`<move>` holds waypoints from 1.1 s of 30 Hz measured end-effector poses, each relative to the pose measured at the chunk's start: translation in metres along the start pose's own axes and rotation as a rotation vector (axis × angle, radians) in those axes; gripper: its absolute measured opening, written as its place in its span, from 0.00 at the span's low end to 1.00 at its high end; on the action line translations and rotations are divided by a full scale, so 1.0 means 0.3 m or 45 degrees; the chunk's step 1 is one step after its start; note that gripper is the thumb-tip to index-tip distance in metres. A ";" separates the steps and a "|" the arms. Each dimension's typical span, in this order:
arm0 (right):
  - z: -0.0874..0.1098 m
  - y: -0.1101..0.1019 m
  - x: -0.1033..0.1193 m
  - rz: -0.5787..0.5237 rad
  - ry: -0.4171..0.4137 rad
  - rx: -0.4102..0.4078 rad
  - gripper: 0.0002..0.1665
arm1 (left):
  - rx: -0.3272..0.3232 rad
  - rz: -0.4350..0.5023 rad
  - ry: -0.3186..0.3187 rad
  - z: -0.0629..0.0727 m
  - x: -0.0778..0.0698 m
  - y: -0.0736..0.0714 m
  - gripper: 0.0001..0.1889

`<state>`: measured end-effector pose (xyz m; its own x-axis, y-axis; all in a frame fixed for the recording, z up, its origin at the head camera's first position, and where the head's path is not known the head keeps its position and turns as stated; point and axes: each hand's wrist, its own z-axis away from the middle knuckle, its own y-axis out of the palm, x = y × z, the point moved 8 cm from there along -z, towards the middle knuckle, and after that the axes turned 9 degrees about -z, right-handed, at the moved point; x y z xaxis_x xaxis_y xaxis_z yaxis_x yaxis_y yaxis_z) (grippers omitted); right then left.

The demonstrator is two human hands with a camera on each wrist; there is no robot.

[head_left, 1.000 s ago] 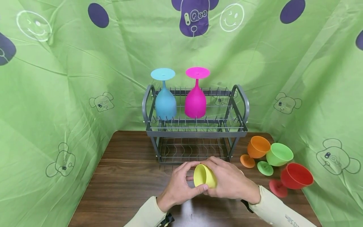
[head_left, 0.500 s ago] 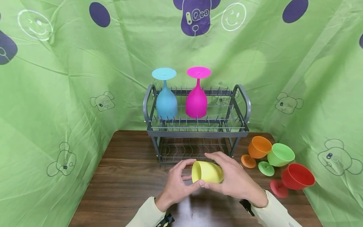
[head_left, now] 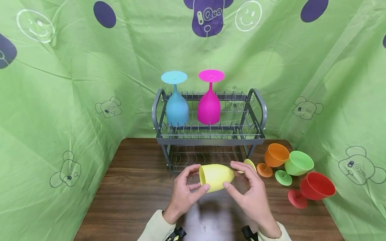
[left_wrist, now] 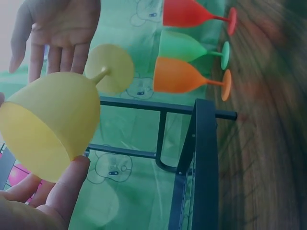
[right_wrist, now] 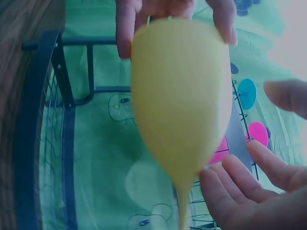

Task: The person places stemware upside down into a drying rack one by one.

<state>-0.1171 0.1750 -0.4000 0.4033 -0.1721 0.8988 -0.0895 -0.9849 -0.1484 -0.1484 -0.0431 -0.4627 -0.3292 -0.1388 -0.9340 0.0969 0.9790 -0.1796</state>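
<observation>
A yellow plastic goblet (head_left: 215,177) lies sideways in the air above the table, its mouth to the left and its stem and foot (head_left: 249,164) to the right. My left hand (head_left: 184,192) holds it by the rim, thumb in front and fingers behind. My right hand (head_left: 252,192) is spread beside the lower bowl with its fingers apart. In the right wrist view, the right fingertips (right_wrist: 207,176) come right up to where the bowl narrows into the stem. The left wrist view looks partly into the mouth of the yellow goblet (left_wrist: 62,115).
A grey two-tier dish rack (head_left: 211,142) stands at the back of the wooden table (head_left: 120,194). Blue (head_left: 177,110) and pink (head_left: 209,108) goblets sit upside down on its top tier. Orange (head_left: 276,155), green (head_left: 298,163) and red (head_left: 317,186) goblets are at the right.
The yellow goblet has turned from mouth-forward to sideways and shifted slightly left, bringing its stem and foot into view. My right hand has loosened from the bowl and spread its fingers.
</observation>
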 end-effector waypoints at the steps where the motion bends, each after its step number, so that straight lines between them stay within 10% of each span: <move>1: 0.009 -0.006 -0.005 -0.053 0.009 -0.043 0.37 | -0.008 0.015 0.001 -0.002 -0.001 0.002 0.33; 14: 0.085 -0.011 -0.113 -0.683 0.270 -0.449 0.25 | -0.061 0.267 0.048 0.010 -0.012 0.015 0.30; 26: 0.084 0.064 -0.126 -1.136 0.284 -0.087 0.29 | 0.019 0.515 0.161 0.030 -0.045 0.076 0.28; 33: 0.088 0.064 -0.118 -1.205 0.245 -0.063 0.31 | 0.037 0.549 0.254 0.043 -0.053 0.104 0.28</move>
<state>-0.1090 0.1615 -0.4456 0.1719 0.7030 0.6900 0.1560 -0.7111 0.6856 -0.1282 -0.0124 -0.4573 -0.4273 0.3133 -0.8481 0.2895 0.9361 0.1999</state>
